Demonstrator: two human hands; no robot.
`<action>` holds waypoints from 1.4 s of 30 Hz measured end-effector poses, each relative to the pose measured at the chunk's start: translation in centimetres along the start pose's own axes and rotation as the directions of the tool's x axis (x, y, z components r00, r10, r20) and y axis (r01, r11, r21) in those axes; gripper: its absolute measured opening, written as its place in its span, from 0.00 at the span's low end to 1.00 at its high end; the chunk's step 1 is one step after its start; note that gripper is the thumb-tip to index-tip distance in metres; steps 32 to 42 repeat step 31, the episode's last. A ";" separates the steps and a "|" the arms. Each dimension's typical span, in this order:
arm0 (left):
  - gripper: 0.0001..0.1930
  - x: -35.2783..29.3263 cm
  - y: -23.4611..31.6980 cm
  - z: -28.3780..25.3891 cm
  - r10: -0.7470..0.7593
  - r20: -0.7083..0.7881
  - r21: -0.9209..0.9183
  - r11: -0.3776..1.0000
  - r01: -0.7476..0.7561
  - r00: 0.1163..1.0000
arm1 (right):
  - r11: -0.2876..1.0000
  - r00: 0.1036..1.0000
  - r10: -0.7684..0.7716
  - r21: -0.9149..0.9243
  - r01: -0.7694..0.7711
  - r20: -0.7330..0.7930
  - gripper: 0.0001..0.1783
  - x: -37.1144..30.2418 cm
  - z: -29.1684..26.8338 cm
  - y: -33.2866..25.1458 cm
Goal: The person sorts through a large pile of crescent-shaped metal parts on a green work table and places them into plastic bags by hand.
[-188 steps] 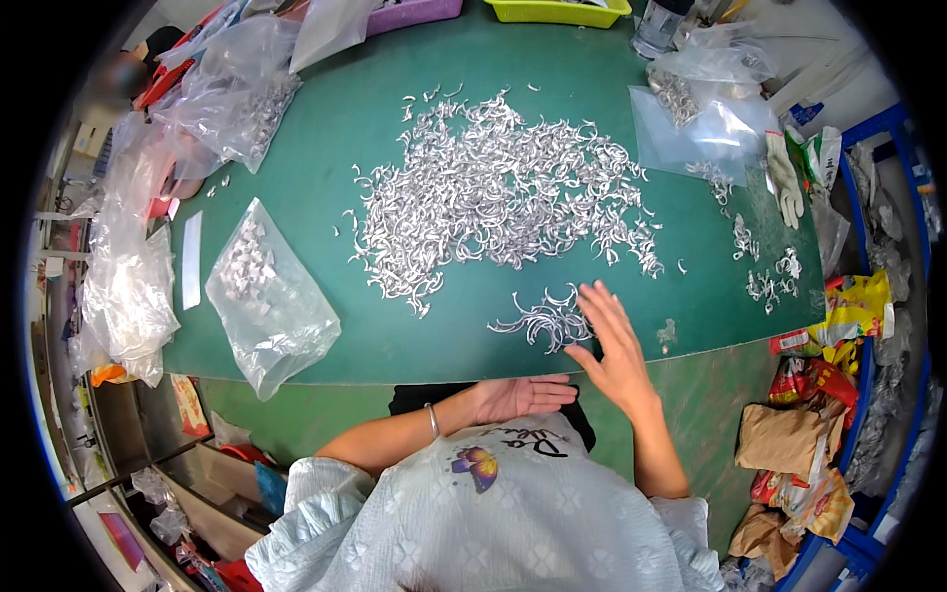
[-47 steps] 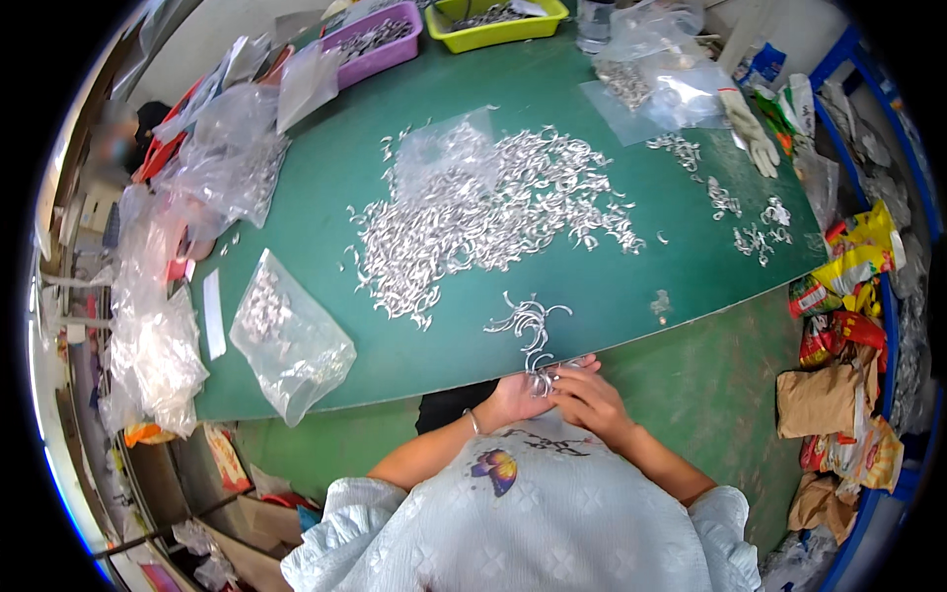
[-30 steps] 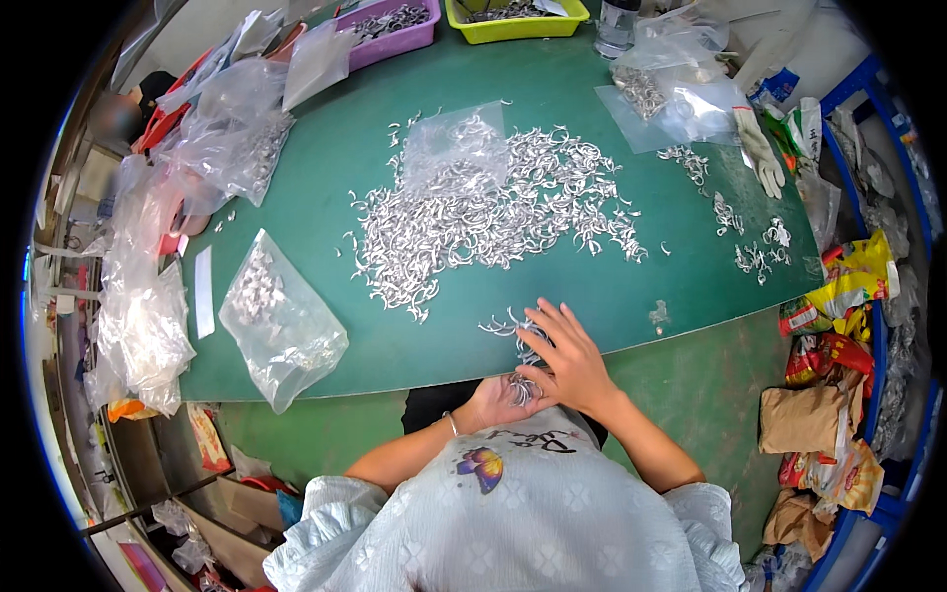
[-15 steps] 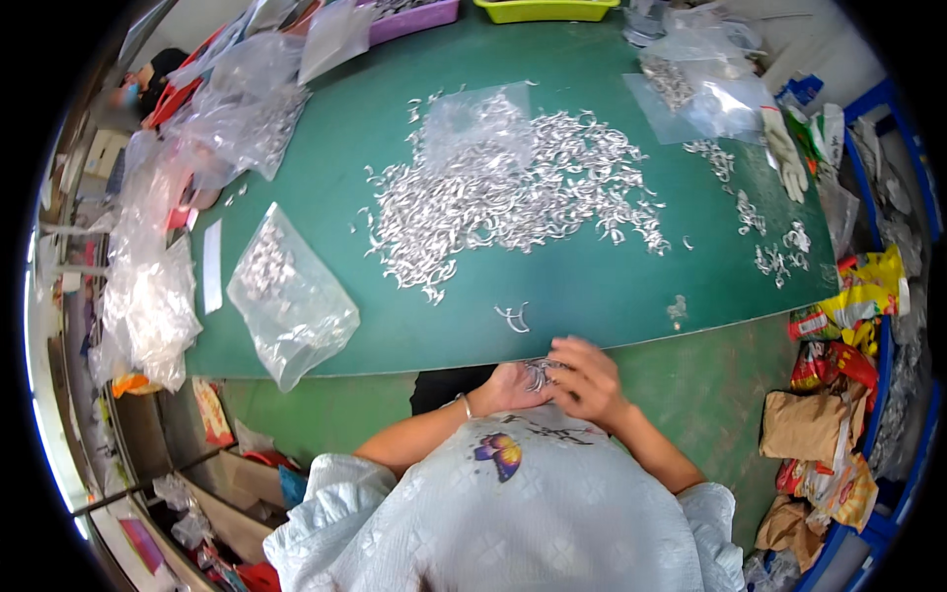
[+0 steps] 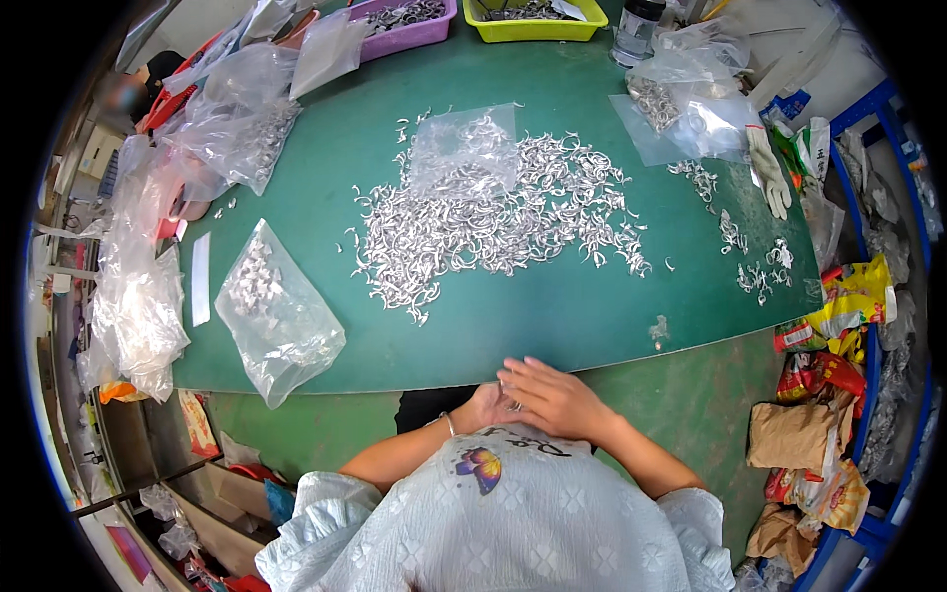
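Note:
My left hand (image 5: pixel 479 407) is cupped palm up just off the near table edge, in front of my body. A glint of small silvery curved metal pieces (image 5: pixel 514 406) shows in its palm, mostly covered. Across it lies my right hand (image 5: pixel 554 399), its fingers stretched out flat over the left palm. Whether the right fingers touch the pieces is hidden. On the green table (image 5: pixel 552 306) beyond, a wide heap of similar curved metal pieces (image 5: pixel 464 232) is spread, with a clear plastic bag (image 5: pixel 462 148) lying on top.
Left on the table is a clear bag of small pieces (image 5: pixel 281 321) beside a white strip (image 5: pixel 201 279). Purple (image 5: pixel 409 37) and yellow (image 5: pixel 538 30) trays stand at the back. At right lie loose clusters (image 5: pixel 764 281), a glove (image 5: pixel 765 170) and a jar (image 5: pixel 637 35).
The few curved pieces near the front table edge are gone from there. My right hand has flattened over the left palm, covering pieces that showed before. The view has shifted slightly.

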State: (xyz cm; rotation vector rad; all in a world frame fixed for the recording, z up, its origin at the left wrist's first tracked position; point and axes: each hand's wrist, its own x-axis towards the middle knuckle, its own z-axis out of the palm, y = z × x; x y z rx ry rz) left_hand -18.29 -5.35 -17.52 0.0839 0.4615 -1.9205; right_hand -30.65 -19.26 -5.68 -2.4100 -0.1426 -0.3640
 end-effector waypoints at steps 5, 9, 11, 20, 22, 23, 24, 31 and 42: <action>0.25 1.0 -0.4 4.1 0.034 -0.224 0.174 0.985 0.006 0.974 | 0.991 0.972 -0.071 0.092 0.093 -0.224 0.13 -1.3 -0.7 -1.0; 0.20 0.4 0.3 -0.7 -0.047 -0.086 0.241 0.968 0.067 0.995 | 0.992 0.916 0.010 0.122 0.043 -0.400 0.09 -1.4 -0.4 -0.6; 0.18 -0.8 -0.2 5.6 -0.012 -0.360 0.478 0.856 0.195 0.933 | 0.990 0.869 0.111 0.133 -0.053 -0.483 0.08 -1.0 -0.9 -0.5; 0.17 -4.7 -0.9 10.7 0.131 -0.347 0.592 0.799 0.108 0.929 | 0.871 0.744 0.478 0.365 -0.330 -0.467 0.10 4.1 -4.7 0.9; 0.17 -5.4 -1.1 12.6 0.153 -0.337 0.531 0.846 0.053 0.929 | 0.904 0.790 0.419 0.290 -0.315 -0.447 0.17 5.7 -5.4 2.2; 0.16 -5.5 -1.0 13.8 0.165 -0.326 0.481 0.877 0.013 0.931 | 0.907 0.790 0.414 0.272 -0.320 -0.453 0.18 6.8 -5.7 3.0; 0.16 -5.2 -0.9 15.3 0.193 -0.393 0.450 0.893 0.005 0.899 | 0.910 0.785 0.412 0.251 -0.329 -0.463 0.20 8.0 -6.2 3.7; 0.18 -3.6 1.3 14.2 0.124 -0.385 0.621 0.767 0.158 0.914 | 0.951 0.802 0.250 -0.018 -0.309 -0.543 0.29 14.8 -5.0 10.2; 0.18 -3.6 1.3 14.2 0.124 -0.385 0.621 0.767 0.158 0.914 | 0.951 0.802 0.250 -0.018 -0.309 -0.543 0.29 14.8 -5.0 10.2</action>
